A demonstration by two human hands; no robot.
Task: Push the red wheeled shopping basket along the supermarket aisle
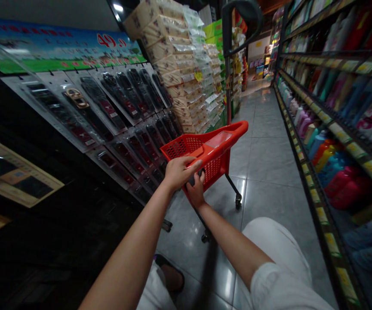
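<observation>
A red plastic shopping cart with perforated sides and dark wheeled legs stands tilted in view ahead of me. My left hand lies over the near end of its red rim, fingers closed on it. Just below and to the right, my right hand has its fingers curled at the cart's near corner. Between the two hands a small dark piece shows, mostly covered; I cannot tell what it is or whether it belongs to the cart.
Packaged belts hang on a display rack at left, under a price banner. Stacked cartons stand beyond the cart. Shelves of bottles line the right. Grey tiled floor runs down the aisle; a black looped handle rises ahead.
</observation>
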